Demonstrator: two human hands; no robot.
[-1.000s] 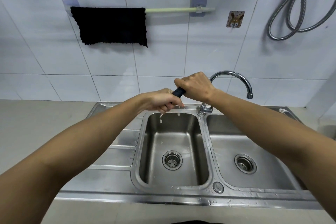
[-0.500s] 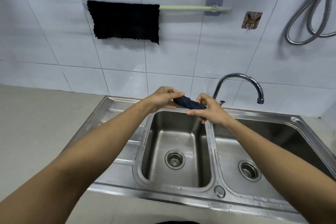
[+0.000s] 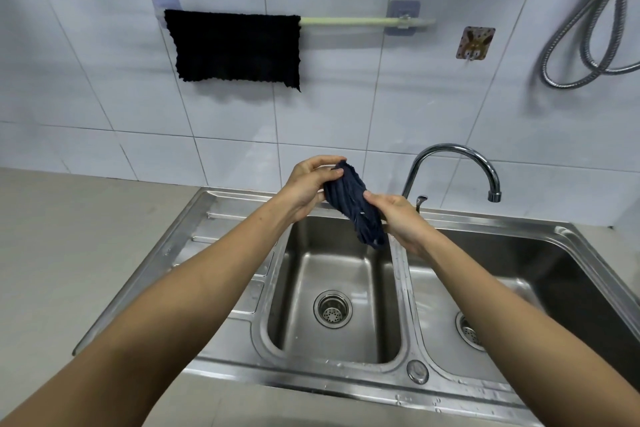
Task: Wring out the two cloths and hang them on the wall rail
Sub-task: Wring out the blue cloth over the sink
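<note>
You hold the second cloth (image 3: 355,206), a dark blue one twisted into a rope, above the left basin of the sink (image 3: 221,218), just in front of the tap (image 3: 453,163). It runs slantwise from upper left to lower right, and the twist looks loose, so by my reading the wringing is about over and the opening-out comes next. No drip shows under it.

Your left hand (image 3: 306,187) grips the upper end: the thumb lies over the top and the fingers (image 3: 329,175) curl round the bundle. Your right hand (image 3: 398,215) holds the lower end from the side, thumb across the front and the other fingers wrapped behind, where you cannot see them.

The first cloth (image 3: 235,45), black, already hangs flat over the left part of the rail (image 3: 363,21). The pale green bar to its right is bare up to the right bracket, and that is the place for this one.

For the next move, undo the twist, find two corners, and shake the cloth flat before you lift it. Carry it up and a little right, and drape it over the bare bar beside the black one without dragging that one off.
</note>
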